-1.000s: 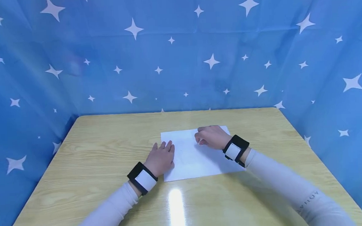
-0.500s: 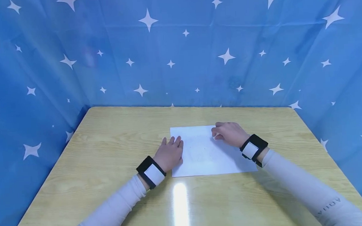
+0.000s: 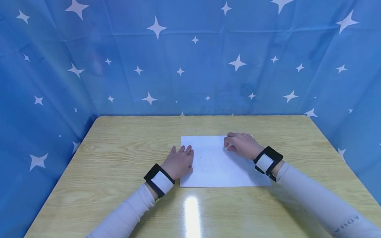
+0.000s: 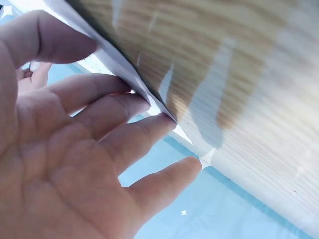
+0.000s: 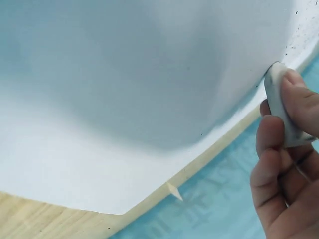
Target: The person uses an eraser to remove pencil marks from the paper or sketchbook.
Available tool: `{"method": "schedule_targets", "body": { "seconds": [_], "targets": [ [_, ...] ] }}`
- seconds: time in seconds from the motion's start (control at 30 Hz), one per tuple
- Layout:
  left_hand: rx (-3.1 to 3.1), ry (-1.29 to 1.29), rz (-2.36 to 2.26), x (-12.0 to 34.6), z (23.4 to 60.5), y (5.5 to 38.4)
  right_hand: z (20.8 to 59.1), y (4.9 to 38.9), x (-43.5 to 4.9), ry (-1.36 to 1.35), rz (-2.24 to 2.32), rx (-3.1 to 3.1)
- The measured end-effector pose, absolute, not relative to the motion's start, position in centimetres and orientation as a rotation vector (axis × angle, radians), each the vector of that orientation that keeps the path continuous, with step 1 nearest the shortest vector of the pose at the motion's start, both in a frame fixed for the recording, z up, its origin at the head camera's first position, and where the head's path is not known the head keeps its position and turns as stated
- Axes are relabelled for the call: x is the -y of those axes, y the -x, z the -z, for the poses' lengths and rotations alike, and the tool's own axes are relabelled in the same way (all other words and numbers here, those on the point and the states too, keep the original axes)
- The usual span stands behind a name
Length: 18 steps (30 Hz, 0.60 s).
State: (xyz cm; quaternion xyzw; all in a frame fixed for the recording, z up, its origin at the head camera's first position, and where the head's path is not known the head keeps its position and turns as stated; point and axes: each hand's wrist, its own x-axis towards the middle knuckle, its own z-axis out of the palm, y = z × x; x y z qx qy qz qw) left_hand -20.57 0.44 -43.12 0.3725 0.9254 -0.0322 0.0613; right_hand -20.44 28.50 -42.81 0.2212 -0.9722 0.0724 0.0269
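Note:
A white sheet of paper [image 3: 208, 171] lies on the table. My left hand [image 3: 178, 164] rests at its left edge with the fingers extended; in the left wrist view the fingertips [image 4: 167, 122] touch the paper's edge. Toward the paper's upper right, my right hand [image 3: 242, 145] pinches a whitish eraser [image 5: 277, 92] between thumb and fingers. One end of the eraser meets the paper in the right wrist view, and the other fingers are curled beneath. Small dark specks [image 5: 294, 37] dot the sheet beyond it. From the head view, the right hand mostly hides the eraser.
The wooden table [image 3: 115, 150] extends around the paper, with a bright light reflection [image 3: 192, 218] in front of the sheet. A blue curtain with white stars [image 3: 188, 76] hangs behind the table and along both sides. Each wrist wears a black strap [image 3: 268, 161].
The head view has shifted, so the table and both hands appear farther right. On the paper, my right hand has moved slightly with the eraser. My left hand stays at the left edge.

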Motion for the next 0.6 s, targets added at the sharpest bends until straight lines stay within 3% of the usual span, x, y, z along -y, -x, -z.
{"method": "schedule_targets", "body": {
  "seconds": [0.6],
  "targets": [
    [-2.754, -1.125, -0.016, -0.02, 42.49, 20.85, 43.13, 19.61, -28.85, -0.677, -0.411, 2.94]
  ]
}}
